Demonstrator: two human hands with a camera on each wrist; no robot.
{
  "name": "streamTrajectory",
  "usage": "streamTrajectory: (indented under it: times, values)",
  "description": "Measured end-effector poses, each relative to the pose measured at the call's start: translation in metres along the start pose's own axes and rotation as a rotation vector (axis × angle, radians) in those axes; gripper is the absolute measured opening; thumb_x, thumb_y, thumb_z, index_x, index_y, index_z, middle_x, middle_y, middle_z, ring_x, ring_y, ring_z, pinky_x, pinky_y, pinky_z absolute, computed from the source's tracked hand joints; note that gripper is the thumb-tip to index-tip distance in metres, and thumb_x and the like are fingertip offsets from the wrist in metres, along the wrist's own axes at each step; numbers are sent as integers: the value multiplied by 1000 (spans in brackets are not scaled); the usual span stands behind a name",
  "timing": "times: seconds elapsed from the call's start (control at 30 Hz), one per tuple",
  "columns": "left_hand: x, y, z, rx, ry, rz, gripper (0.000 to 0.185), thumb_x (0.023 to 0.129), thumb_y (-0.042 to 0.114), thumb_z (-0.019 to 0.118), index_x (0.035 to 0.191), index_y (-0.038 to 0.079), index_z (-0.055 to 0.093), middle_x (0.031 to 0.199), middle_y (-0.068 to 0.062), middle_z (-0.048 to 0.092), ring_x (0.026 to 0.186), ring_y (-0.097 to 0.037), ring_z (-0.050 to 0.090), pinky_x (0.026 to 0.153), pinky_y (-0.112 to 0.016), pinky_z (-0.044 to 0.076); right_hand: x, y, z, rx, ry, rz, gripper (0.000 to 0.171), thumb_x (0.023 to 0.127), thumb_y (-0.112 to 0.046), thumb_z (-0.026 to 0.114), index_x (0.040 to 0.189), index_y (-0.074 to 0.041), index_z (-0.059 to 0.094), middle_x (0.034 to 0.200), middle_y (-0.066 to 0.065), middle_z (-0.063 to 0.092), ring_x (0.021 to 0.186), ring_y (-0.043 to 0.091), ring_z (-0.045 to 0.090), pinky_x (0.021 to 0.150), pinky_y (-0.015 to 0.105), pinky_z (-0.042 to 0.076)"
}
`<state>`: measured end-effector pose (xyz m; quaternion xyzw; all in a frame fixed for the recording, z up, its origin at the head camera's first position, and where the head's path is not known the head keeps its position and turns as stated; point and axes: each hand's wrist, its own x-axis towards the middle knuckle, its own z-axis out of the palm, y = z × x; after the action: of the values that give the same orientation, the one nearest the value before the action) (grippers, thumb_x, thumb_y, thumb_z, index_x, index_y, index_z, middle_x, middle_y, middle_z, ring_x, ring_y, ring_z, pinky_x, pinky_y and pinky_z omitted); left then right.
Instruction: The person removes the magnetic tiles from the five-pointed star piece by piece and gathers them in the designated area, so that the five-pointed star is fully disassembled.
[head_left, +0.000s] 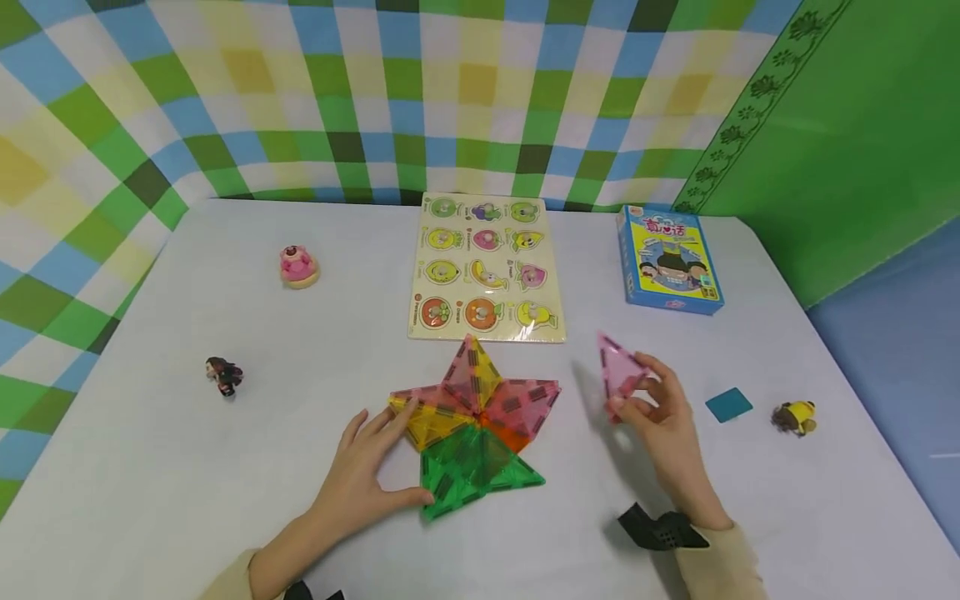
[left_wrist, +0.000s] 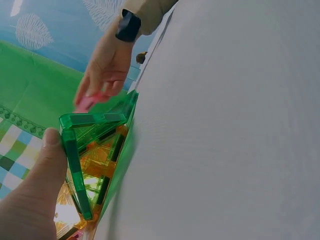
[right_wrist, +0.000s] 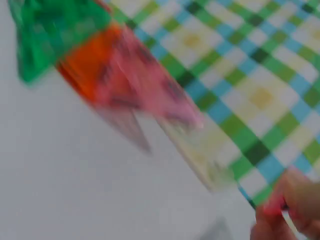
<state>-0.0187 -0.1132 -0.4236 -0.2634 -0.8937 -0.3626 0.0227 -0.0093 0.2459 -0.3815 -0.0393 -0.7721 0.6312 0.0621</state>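
Observation:
A star of see-through magnetic tiles (head_left: 480, 417) in pink, yellow, orange and green stands on the white table. My left hand (head_left: 367, 475) spreads around its left side, fingertips at the yellow and pink point and thumb at the green corner. In the left wrist view the thumb (left_wrist: 45, 170) lies against the green tile (left_wrist: 75, 160). To the right of the star, my right hand (head_left: 663, 425) pinches a pink triangular magnetic tile (head_left: 621, 367) between thumb and fingers, raised over the table. The right wrist view is blurred and shows only a bit of that pink tile (right_wrist: 275, 202).
A wooden fruit puzzle board (head_left: 487, 267) lies just behind the star. Back right is a blue card-game box (head_left: 671, 260). A teal tile (head_left: 728, 405) and a yellow figurine (head_left: 795, 417) sit at the right; a pink figurine (head_left: 298, 267) and a dark-haired figurine (head_left: 224, 376) at the left.

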Motion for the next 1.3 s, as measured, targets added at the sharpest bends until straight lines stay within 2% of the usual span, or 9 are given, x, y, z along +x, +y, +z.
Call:
streamTrajectory:
  times: [0.13,0.3,0.5,0.63,0.7,0.8,0.97,1.1,1.3]
  values:
    - [-2,0,1,3,-7,2,99,64,70,59,143,19,28,132,-10,47,121,-35,39,102,-51,10,6,7,-23,-363,222,91,59,88,-13,59,140,-18,31,102,7,49,82,10,51,63,13,45]
    - [-1,0,0,-3,5,17,100,65,72,57,143,18,28,131,-12,48,120,-36,40,102,-52,11,10,16,-36,-606,200,114,60,88,-15,59,141,-12,31,105,17,51,81,21,42,53,20,39]
    - [-1,0,-1,-3,-4,12,100,64,68,63,144,19,27,132,-10,47,121,-34,39,102,-51,10,12,17,-33,-753,283,90,69,81,-8,66,138,2,29,121,29,28,83,27,43,59,27,35]
    - [0,0,-2,0,-9,7,100,64,67,63,144,19,26,133,-9,45,121,-33,39,103,-50,10,10,17,-21,-688,337,-124,56,78,0,68,128,3,43,116,24,38,80,22,43,61,18,34]
    - [0,0,-2,3,-3,15,100,65,69,60,144,19,27,133,-10,45,121,-34,39,102,-51,10,8,16,-9,-609,259,-291,45,77,6,67,119,3,52,103,18,50,73,16,45,58,14,35]
    - [0,0,-2,4,4,24,98,66,73,54,144,18,27,133,-10,46,121,-34,39,102,-52,10,1,14,15,-476,-26,-471,33,77,9,66,108,1,57,81,5,60,61,7,47,52,13,37]
    - [2,0,-2,14,0,37,98,68,74,51,144,18,27,134,-9,45,121,-34,39,102,-52,10,-18,13,52,-400,-489,-497,41,80,-12,70,116,-8,52,89,-4,62,69,4,55,57,19,45]
    - [2,-1,-2,14,-2,42,98,68,74,51,143,17,27,134,-9,44,122,-33,38,102,-51,10,-25,14,63,-401,-575,-539,46,78,-14,72,118,-9,50,102,-1,59,85,9,56,69,23,46]
    - [1,-1,-2,20,-2,43,99,67,73,52,143,16,27,134,-9,44,122,-33,38,102,-51,10,-20,15,66,-266,-576,-850,4,89,-11,58,91,-13,61,93,1,55,83,13,48,71,20,40]
